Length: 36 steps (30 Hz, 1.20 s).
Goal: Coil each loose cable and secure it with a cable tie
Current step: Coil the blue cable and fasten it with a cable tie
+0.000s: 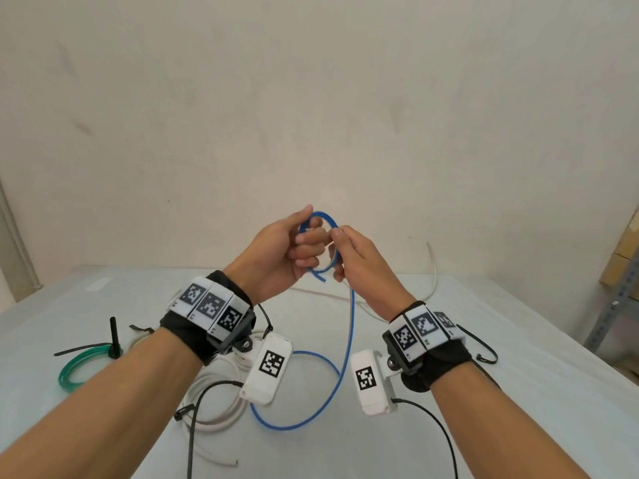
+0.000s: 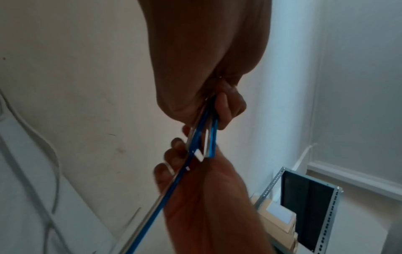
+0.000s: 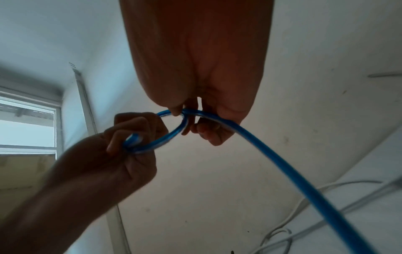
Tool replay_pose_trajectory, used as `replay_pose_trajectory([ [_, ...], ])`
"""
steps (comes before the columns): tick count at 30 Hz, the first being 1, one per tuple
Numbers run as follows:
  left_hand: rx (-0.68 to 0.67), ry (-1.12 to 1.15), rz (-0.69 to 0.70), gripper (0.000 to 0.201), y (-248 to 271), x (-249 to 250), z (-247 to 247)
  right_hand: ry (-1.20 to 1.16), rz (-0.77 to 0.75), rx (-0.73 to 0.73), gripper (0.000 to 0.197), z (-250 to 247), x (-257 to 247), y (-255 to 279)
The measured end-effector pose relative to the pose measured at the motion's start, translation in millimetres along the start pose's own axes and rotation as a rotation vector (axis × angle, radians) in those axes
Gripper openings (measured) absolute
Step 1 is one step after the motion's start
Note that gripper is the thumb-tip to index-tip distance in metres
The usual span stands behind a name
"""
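Both hands are raised above the table and hold a small loop of blue cable (image 1: 328,223). My left hand (image 1: 290,250) grips the loop's left side with curled fingers, thumb on top. My right hand (image 1: 349,254) pinches the right side of the loop, where the strands cross. The cable's cut end (image 1: 320,276) pokes out below the loop. The rest of the blue cable (image 1: 349,340) hangs down and curves across the table. In the right wrist view the blue cable (image 3: 282,165) runs from the pinching fingers (image 3: 208,132) down to the right. The left wrist view shows the blue cable (image 2: 202,137) between both hands.
A green coil (image 1: 74,371) fastened with a black cable tie (image 1: 114,337) lies at the left on the white table (image 1: 518,392). A white cable coil (image 1: 214,402) sits under my left wrist. Loose white cable (image 1: 432,267) trails by the wall. A black tie (image 1: 485,354) lies right. Shelving (image 1: 615,299) stands far right.
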<state>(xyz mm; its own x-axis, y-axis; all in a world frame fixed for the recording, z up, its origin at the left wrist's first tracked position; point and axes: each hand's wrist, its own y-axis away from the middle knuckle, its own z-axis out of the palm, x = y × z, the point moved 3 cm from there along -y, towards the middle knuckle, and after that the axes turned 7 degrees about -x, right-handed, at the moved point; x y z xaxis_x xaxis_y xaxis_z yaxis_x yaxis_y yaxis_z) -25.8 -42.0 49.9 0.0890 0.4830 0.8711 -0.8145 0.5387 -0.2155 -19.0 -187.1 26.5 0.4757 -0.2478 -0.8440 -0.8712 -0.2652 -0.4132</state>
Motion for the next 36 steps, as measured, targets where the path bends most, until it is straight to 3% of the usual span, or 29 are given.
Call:
replay_pose_trajectory([
  [5, 0.003, 0.096, 0.193, 0.025, -5.3, 24.2, 6.1, 0.070, 0.099, -0.077, 0.032, 12.4, 17.0, 10.0],
  [10, 0.111, -0.120, 0.321, 0.018, -10.3, 28.9, 3.4, 0.070, 0.189, -0.149, 0.028, 25.1, 20.3, 14.5],
  [12, 0.155, -0.171, 0.354, 0.014, -11.0, 30.1, -1.1, -0.016, 0.161, -0.084, 0.049, 25.8, 19.5, 17.2],
  [16, 0.176, -0.212, 0.400, 0.011, -10.3, 34.7, -10.1, -0.097, 0.048, -0.045, 0.031, 21.4, 12.2, 19.8],
  [18, 0.171, -0.245, 0.409, 0.010, -10.7, 33.3, -11.5, -0.074, 0.033, -0.084, 0.022, 20.4, 8.8, 18.7],
  [24, 0.107, -0.500, 0.379, 0.008, -14.5, 16.0, -17.6, -0.009, 0.096, -0.188, 0.029, 18.6, 3.9, 15.9],
  [33, -0.014, -0.737, 0.241, 0.020, -4.2, -0.2, -0.2, -0.472, 0.183, -0.235, 0.026, 10.1, 8.6, 18.3],
  [36, -0.017, -0.684, 0.240, 0.018, -6.3, -2.5, -5.3, -0.430, 0.139, -0.274, 0.027, 8.1, 11.2, 21.1],
])
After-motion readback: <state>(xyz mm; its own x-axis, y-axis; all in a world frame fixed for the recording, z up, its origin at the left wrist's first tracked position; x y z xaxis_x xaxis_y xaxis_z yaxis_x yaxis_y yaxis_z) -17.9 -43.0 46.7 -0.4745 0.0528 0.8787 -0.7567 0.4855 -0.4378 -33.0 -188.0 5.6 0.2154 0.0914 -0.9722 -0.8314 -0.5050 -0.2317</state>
